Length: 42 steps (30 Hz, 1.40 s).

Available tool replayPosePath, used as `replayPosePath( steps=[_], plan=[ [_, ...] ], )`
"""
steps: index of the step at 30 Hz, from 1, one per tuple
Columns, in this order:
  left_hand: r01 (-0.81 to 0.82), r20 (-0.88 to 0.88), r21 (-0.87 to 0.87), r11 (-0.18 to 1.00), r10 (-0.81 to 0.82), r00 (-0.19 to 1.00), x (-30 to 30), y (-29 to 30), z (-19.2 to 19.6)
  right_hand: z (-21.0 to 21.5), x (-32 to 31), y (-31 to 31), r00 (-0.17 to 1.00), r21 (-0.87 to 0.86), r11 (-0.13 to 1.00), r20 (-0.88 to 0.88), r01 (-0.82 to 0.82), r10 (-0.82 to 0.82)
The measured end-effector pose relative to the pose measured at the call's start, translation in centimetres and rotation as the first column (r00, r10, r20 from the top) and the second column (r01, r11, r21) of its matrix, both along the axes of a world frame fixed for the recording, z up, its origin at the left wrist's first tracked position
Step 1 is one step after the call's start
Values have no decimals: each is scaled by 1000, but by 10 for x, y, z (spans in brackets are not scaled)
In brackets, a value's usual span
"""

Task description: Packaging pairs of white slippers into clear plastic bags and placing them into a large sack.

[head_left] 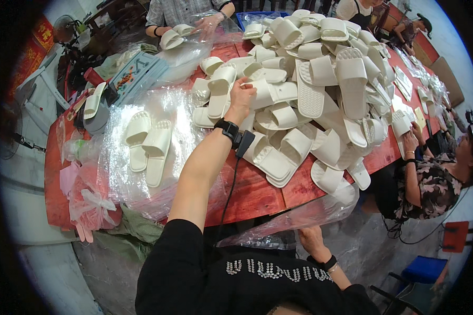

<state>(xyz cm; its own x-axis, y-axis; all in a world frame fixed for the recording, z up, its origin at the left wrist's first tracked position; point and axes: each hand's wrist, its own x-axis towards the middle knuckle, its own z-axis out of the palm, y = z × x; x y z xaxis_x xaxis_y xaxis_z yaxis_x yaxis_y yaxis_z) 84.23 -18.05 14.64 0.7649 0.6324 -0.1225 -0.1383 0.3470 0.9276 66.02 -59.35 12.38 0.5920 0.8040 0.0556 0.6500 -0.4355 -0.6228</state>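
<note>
This looks like a small workshop: a big heap of matching cream slippers (311, 94) lies at one o'clock on a red table (255, 195), layered clear plastic bags (186, 126) at ten o'clock, with co-workers seated or standing around it at eleven (181, 9) and three o'clock (433, 184).

A red wooden bench (253, 202), its bare surface glossy and crossed by a seam, carries a tall, jumbled heap of off-white open-toed slippers (311, 90) that reaches close to its near edge. Left of the heap, a flat layer of clear, shiny plastic bags (186, 126) covers the surface. At the bench's near left corner, a bunched, translucent pink plastic bag (91, 208) hangs partly over the edge.
</note>
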Motion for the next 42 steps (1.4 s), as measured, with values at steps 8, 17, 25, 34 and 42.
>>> replayPosePath(
  steps=[8,17,25,34,42],
  plan=[
    [-57,452,-1,998,52,890,-38,18,86,5,-1,8,987,96,995,157,9,-24],
    [197,330,209,958,-258,908,-118,21,132,19,-3,16,992,95,995,126,12,-24],
    [492,-148,418,764,-477,866,-160,6,41,7,-9,8,983,10,996,161,-88,85],
    [178,-154,980,89,-228,961,-177,-55,-25,5,-12,11,965,-66,973,132,-219,227],
    [145,-179,962,233,130,975,-290,-128,-21,8,-15,-2,994,-148,984,-68,-95,85]
  ],
)
